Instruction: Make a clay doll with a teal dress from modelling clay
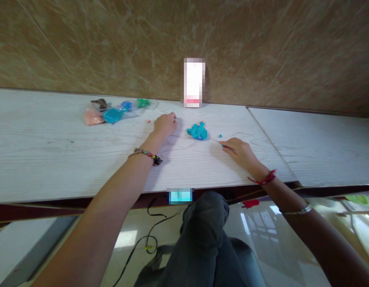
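A blue clay figure [198, 131] with small peach-coloured bits at its top lies on the white table. Just to its left is my left hand [165, 124], resting near the tabletop with its fingers curled. Whatever may be in those fingers is hidden from view. On the figure's right, my right hand [240, 151] pinches a small piece of blue clay between thumb and fingers. A tiny blue clay ball [220, 136] sits on the table just beyond the right fingertips. Behind my left wrist lies a small peach clay bit [148, 121].
Clear bags of clay stand at the back left: peach [94, 117], light blue [113, 115], dark blue [126, 105], green [143, 103] and brown [99, 104]. A phone [194, 81] leans against the brown wall [112, 44]. A black cable [148, 235] hangs below the table edge.
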A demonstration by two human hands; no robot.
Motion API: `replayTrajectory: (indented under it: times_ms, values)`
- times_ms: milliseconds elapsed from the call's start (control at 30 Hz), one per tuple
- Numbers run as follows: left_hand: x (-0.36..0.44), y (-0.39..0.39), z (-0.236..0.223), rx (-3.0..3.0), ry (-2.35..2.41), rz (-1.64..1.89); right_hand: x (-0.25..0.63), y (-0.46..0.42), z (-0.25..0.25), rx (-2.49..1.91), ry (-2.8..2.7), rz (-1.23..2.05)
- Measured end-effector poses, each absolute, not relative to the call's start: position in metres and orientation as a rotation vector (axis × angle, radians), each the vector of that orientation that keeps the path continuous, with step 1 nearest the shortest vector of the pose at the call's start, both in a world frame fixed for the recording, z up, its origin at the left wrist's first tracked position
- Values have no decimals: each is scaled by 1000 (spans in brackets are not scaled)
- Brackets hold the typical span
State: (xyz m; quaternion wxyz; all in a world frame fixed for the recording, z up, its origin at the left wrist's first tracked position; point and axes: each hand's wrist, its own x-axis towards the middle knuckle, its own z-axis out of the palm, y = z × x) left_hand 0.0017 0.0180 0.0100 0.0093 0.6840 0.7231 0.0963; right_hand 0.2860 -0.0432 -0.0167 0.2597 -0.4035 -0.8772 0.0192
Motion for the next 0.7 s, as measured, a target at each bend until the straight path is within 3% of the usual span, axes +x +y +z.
replayTrajectory:
  times_ms: [700]
  values:
    - [-2,24,2,2160,2245,340,270,-34,-18,-1117,-2391,50]
